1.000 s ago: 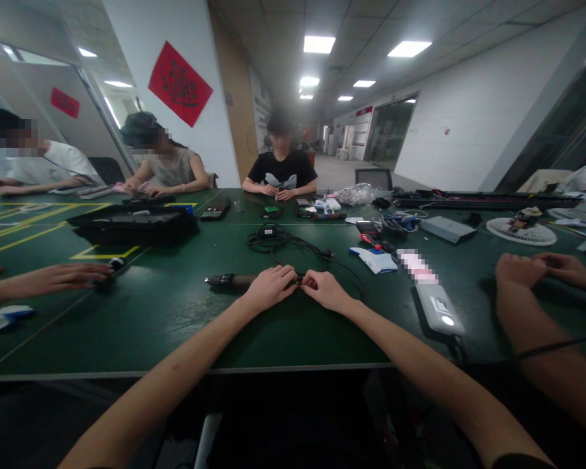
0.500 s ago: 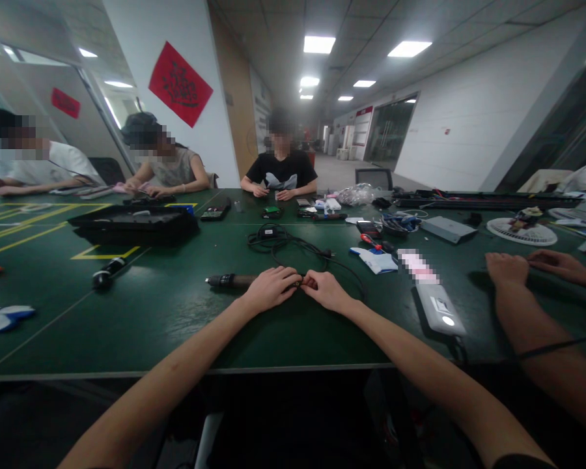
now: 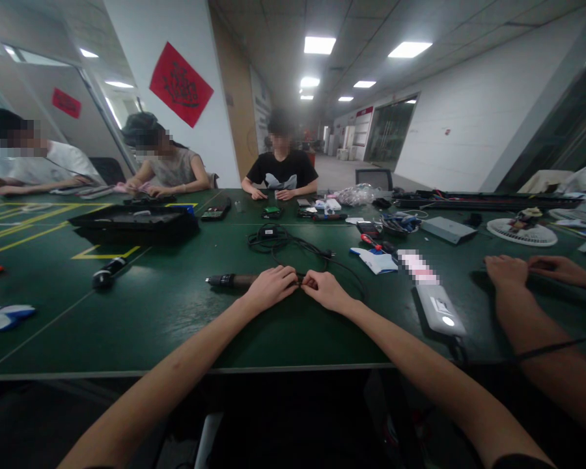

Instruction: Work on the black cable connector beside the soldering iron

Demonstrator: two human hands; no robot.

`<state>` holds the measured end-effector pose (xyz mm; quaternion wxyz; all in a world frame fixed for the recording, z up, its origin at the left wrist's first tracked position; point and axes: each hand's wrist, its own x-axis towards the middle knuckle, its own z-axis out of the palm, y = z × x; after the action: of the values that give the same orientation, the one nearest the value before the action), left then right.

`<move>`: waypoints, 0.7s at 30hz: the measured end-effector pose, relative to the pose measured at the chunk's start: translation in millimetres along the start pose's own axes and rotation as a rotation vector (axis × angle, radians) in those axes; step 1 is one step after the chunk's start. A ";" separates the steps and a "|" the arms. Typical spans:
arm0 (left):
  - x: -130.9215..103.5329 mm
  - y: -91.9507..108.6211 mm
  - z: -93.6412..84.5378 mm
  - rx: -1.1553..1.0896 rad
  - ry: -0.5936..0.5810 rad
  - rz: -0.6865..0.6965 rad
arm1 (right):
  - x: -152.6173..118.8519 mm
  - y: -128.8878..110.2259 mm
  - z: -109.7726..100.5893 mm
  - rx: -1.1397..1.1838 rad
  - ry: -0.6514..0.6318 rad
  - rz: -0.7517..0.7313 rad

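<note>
An electric screwdriver (image 3: 241, 281) lies on the green table, its black chuck and metal tip pointing left. My left hand (image 3: 273, 286) is wrapped over the rear part of its brownish body. Just to the right, my right hand (image 3: 325, 290) pinches at the tool's rear end, thumb and fingers pressed together; what sits between them is too small and hidden to name. Behind both hands lies a coiled black cable (image 3: 293, 244) with a small labelled box (image 3: 268, 232) on it.
At the left are a black cylindrical tool (image 3: 108, 273), a black tray (image 3: 134, 225) and a glove (image 3: 4, 317). Another glove (image 3: 375, 259), a red-handled tool (image 3: 371, 241) and a white power bank-like device (image 3: 438, 309) lie at right. A co-worker's hands (image 3: 508, 268) work close by.
My hands stay almost in place, with slight finger shifts at the screwdriver's rear end. Another person's hand has come into view at the far left edge.
</note>
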<state>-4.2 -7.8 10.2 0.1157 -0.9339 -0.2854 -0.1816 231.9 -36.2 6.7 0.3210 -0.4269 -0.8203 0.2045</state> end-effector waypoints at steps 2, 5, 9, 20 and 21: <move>0.1 0.3 -0.3 -0.006 0.009 -0.019 | 0.0 -0.2 -0.3 0.004 -0.005 -0.003; -0.4 0.4 -0.4 -0.018 0.004 0.025 | 0.3 0.5 -0.1 0.007 -0.003 -0.002; -0.2 0.5 0.0 -0.023 0.001 -0.002 | 0.4 1.9 0.3 0.004 -0.003 -0.006; 0.1 -1.8 2.4 -0.023 0.018 -0.014 | 1.4 3.9 2.2 -0.002 0.003 -0.011; 0.2 -1.9 2.6 -0.028 0.027 -0.019 | 1.4 3.9 2.2 0.000 0.003 -0.011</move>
<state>-4.5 -5.4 8.1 0.1047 -0.9302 -0.2902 -0.1991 232.0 -33.0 3.2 0.3236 -0.4227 -0.8221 0.2022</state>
